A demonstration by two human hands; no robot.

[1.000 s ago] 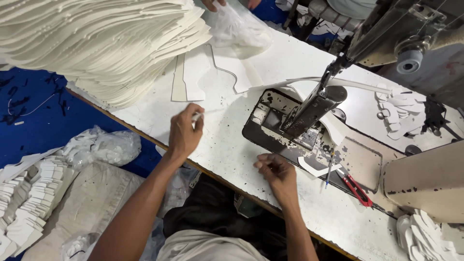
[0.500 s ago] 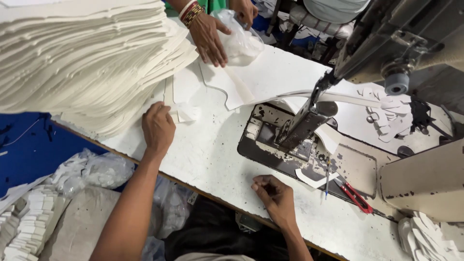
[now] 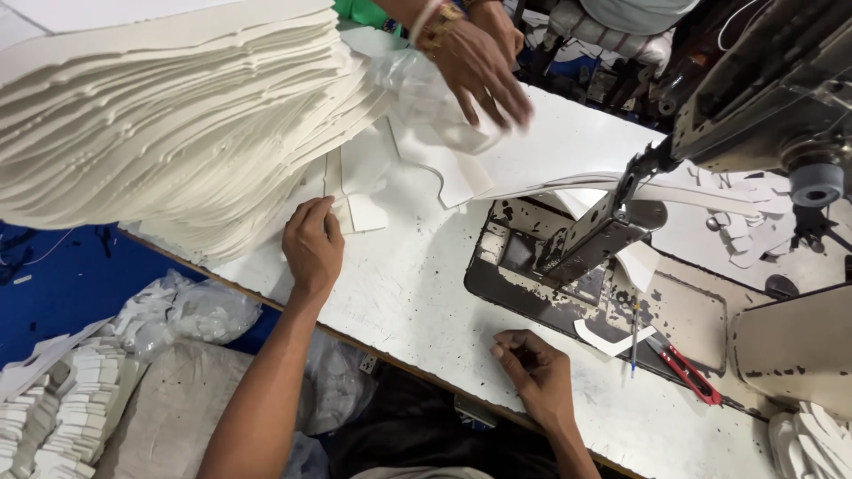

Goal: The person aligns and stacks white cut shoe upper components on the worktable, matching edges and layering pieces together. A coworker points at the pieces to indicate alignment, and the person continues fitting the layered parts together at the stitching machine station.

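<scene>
My left hand point(image 3: 312, 246) rests palm down on the white table point(image 3: 417, 293), its fingertips touching a small cream cut piece point(image 3: 353, 211) at the foot of a tall stack of cream cut pieces point(image 3: 169, 124). My right hand point(image 3: 538, 376) lies near the table's front edge with fingers curled, holding nothing that I can see, close to the sewing machine bed point(image 3: 568, 293). Across the table another person's hand point(image 3: 475, 66) presses on a clear plastic bag point(image 3: 417, 93) and flat white pieces point(image 3: 550, 146).
The sewing machine head point(image 3: 763, 98) overhangs the right side. Red-handled snips point(image 3: 688, 372) and a thin white strip point(image 3: 612, 340) lie on the machine bed. Bags and stacks of small white pieces point(image 3: 53, 417) sit below left, over blue cloth point(image 3: 62, 284).
My left hand moved left to the foot of the stack and flattened on a piece. The other person's hand came in over the bag. My right hand stayed near the front edge.
</scene>
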